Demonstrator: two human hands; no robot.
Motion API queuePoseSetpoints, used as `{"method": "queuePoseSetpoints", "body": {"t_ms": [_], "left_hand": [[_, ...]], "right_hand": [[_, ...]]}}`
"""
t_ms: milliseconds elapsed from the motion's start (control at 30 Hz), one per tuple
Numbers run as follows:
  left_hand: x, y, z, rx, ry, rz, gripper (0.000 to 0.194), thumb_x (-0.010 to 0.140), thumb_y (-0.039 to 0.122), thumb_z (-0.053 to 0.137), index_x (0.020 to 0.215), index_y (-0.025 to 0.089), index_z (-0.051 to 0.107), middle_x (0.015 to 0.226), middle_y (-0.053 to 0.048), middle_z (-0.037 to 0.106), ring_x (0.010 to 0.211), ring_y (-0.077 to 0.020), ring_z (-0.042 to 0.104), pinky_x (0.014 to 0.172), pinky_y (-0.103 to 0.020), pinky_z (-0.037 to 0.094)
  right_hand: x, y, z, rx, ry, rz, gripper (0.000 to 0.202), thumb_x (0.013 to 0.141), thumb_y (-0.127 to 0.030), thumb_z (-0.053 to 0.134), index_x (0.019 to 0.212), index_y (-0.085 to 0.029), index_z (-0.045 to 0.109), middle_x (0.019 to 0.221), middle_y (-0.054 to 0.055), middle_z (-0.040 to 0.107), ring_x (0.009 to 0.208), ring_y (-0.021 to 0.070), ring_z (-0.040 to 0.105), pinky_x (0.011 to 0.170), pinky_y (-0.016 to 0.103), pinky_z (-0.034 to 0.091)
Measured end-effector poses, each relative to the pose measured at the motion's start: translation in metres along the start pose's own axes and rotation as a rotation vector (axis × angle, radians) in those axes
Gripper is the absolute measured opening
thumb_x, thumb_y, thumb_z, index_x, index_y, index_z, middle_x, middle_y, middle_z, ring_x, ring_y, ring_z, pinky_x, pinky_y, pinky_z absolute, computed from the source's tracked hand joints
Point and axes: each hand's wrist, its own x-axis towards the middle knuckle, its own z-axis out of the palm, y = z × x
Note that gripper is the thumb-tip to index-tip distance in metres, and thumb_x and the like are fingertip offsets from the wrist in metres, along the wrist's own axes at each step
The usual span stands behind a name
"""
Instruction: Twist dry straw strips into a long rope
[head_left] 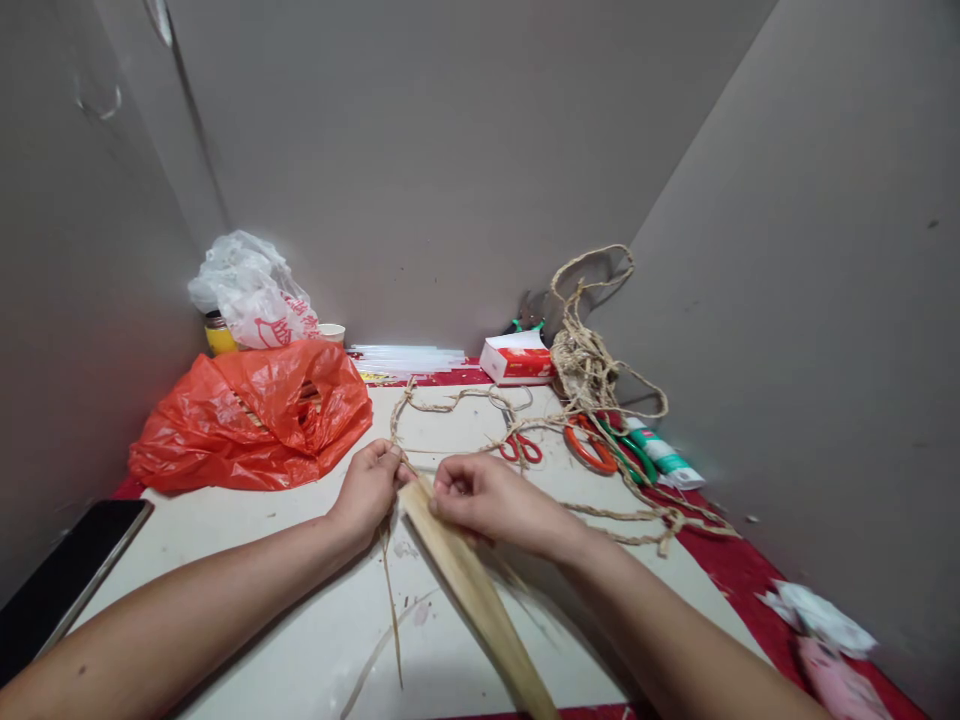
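Observation:
My left hand (367, 492) is closed in a pinch on the end of a braided straw cord (395, 418), which loops away over the white board. A thin loose strand (391, 610) hangs below that hand. Between thumb and fingers, my right hand (499, 500) grips the upper end of a wide, flat, pale-yellow dried leaf strip (476, 595). The strip slants down to the front edge of the board, its top end close beside my left fingertips. Whether it touches the cord there I cannot tell.
Behind my hands lie red-handled scissors (521, 448), orange-handled pliers (589, 447) and a tangled pile of braided cord (589, 365). A red plastic bag (255, 420) stands left, near a phone (67, 580). A red-and-white box (517, 358) is at the back. Grey walls enclose the white board (300, 640).

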Motion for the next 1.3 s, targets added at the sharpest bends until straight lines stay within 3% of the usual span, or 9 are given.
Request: {"method": "queuePoseSetpoints", "body": {"t_ms": [200,333,533,900,1167,1300], "left_hand": [[0.002,-0.006,-0.001,0.067,0.011,0.034,0.024,0.078,0.039,0.052,0.066,0.018,0.047,0.051,0.004,0.054,0.038,-0.007,0.04,0.043,-0.019,0.03],[0.003,-0.011,-0.001,0.138,0.029,0.103,0.026,0.078,0.041,0.053,0.067,0.019,0.046,0.048,0.005,0.049,0.041,-0.0079,0.04,0.043,-0.019,0.03],[0.001,-0.012,-0.001,0.154,0.052,0.159,0.028,0.079,0.042,0.051,0.066,0.019,0.043,0.05,0.006,0.045,0.045,-0.0083,0.041,0.047,-0.019,0.032],[0.0,-0.011,0.0,0.194,0.073,0.144,0.027,0.08,0.042,0.051,0.067,0.019,0.045,0.049,0.006,0.046,0.043,-0.0083,0.041,0.047,-0.019,0.033],[0.001,-0.012,-0.002,0.269,0.04,0.163,0.028,0.08,0.044,0.051,0.069,0.019,0.048,0.048,0.006,0.045,0.044,-0.0086,0.039,0.045,-0.019,0.028],[0.002,-0.013,-0.003,0.278,0.039,0.202,0.027,0.079,0.042,0.053,0.068,0.018,0.05,0.051,0.005,0.045,0.045,-0.0081,0.038,0.045,-0.019,0.028]], "right_hand": [[0.01,0.014,0.027,-0.105,0.116,-0.158,0.015,0.064,-0.011,0.052,0.054,-0.017,0.041,0.05,-0.006,0.039,0.048,0.0063,0.035,0.045,0.018,0.027],[0.007,0.009,0.026,0.044,0.066,-0.087,0.011,0.066,-0.013,0.052,0.06,-0.018,0.044,0.045,-0.008,0.042,0.04,0.0066,0.039,0.039,0.018,0.027],[0.003,0.001,0.021,0.235,0.0,0.036,0.016,0.069,-0.029,0.059,0.07,-0.018,0.048,0.042,-0.008,0.048,0.034,0.0078,0.046,0.034,0.017,0.034],[0.011,0.013,0.029,0.247,-0.05,0.057,0.013,0.072,-0.027,0.056,0.067,-0.017,0.049,0.042,-0.005,0.054,0.034,0.0069,0.049,0.032,0.013,0.034],[0.012,0.019,0.031,0.153,-0.02,0.07,0.015,0.075,-0.029,0.053,0.066,-0.016,0.052,0.04,-0.004,0.053,0.033,0.0081,0.047,0.034,0.016,0.036],[0.012,0.02,0.035,0.104,0.039,0.002,0.016,0.076,-0.029,0.051,0.064,-0.018,0.048,0.044,-0.005,0.05,0.037,0.0095,0.05,0.035,0.017,0.034]]}}
